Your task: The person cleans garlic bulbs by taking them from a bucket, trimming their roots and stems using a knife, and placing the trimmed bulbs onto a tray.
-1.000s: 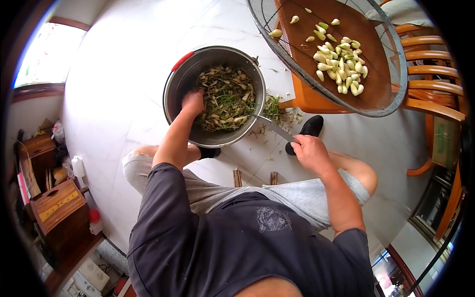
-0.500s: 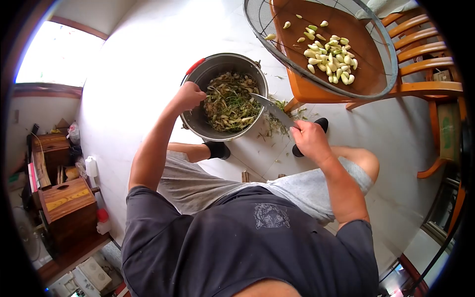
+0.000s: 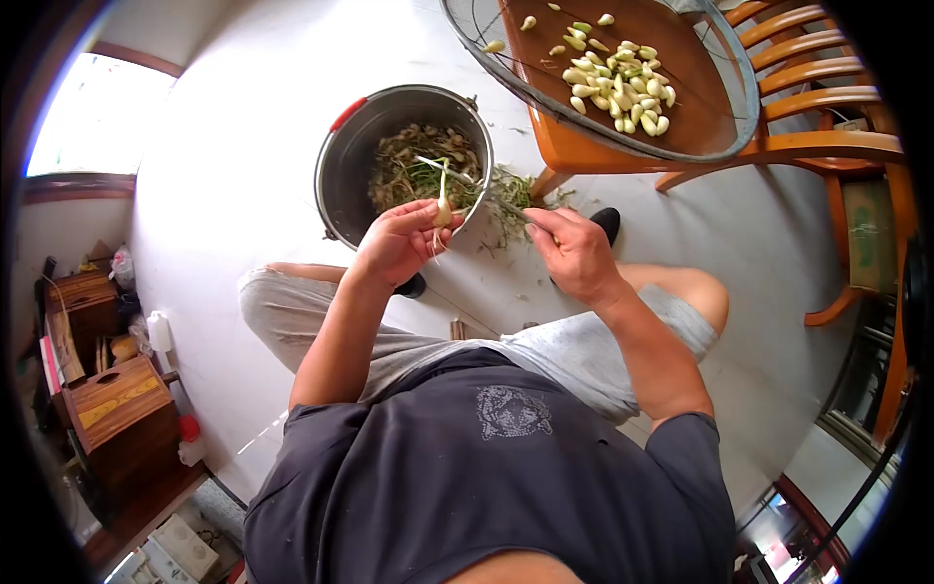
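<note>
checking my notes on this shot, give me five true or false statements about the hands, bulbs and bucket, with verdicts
1. Both hands are empty. False: the left hand holds a bulb, the right hand a knife.
2. The held bulb has a stem. True.
3. Pale bulbs lie in the basket. True.
4. The bucket stands on a chair. False: the bucket stands on the floor.
5. The bucket's handle has a red grip. True.

Far left, I've got a bright window glaring away, and lower in my view, wooden cabinets, a white bottle just beside them and a red-topped container. Pale floor tiles stretch right across! Over right, I pick up a slat-backed wooden chair, and near it, a brown box.
</note>
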A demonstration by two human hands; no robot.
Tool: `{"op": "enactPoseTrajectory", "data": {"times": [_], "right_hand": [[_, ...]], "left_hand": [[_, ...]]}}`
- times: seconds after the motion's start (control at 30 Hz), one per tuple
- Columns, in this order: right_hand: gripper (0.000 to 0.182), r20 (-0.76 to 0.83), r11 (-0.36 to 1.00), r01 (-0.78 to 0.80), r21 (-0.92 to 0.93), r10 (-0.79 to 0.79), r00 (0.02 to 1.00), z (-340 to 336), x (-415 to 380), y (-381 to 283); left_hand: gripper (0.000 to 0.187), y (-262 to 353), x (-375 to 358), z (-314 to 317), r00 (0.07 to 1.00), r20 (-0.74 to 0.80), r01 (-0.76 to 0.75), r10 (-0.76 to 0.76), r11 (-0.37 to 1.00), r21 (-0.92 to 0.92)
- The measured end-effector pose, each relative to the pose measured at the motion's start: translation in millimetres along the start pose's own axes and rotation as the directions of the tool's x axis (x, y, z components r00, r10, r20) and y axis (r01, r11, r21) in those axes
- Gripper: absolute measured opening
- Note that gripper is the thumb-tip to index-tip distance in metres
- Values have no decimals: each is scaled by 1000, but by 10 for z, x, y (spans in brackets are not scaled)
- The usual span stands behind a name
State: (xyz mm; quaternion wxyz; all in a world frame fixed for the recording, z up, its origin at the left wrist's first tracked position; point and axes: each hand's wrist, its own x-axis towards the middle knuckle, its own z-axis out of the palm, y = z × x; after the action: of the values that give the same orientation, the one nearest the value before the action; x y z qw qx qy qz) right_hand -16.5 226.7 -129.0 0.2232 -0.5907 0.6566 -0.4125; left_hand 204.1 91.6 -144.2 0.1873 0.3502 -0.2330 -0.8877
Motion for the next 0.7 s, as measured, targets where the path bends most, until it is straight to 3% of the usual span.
{"op": "enactPoseTrajectory", "data": {"times": [0.17, 0.4, 0.5, 0.7], "right_hand": [[17, 72, 995, 79, -63, -75, 995, 17, -33, 29], [19, 104, 984, 124, -130, -111, 988, -30, -130, 114], [19, 128, 975, 114, -190, -91, 988, -238, -193, 76], [17, 96, 959, 74, -275, -49, 994, -496, -380, 132]], "left_hand": [[13, -299, 68, 86, 999, -2, 46, -46, 999, -6], [12, -564, 121, 282, 986, -163, -7, 32, 988, 152], [8, -684, 140, 403, 997, -61, -25, 36, 985, 168], [9, -859, 272, 661, 996, -70, -34, 53, 970, 242]]}}
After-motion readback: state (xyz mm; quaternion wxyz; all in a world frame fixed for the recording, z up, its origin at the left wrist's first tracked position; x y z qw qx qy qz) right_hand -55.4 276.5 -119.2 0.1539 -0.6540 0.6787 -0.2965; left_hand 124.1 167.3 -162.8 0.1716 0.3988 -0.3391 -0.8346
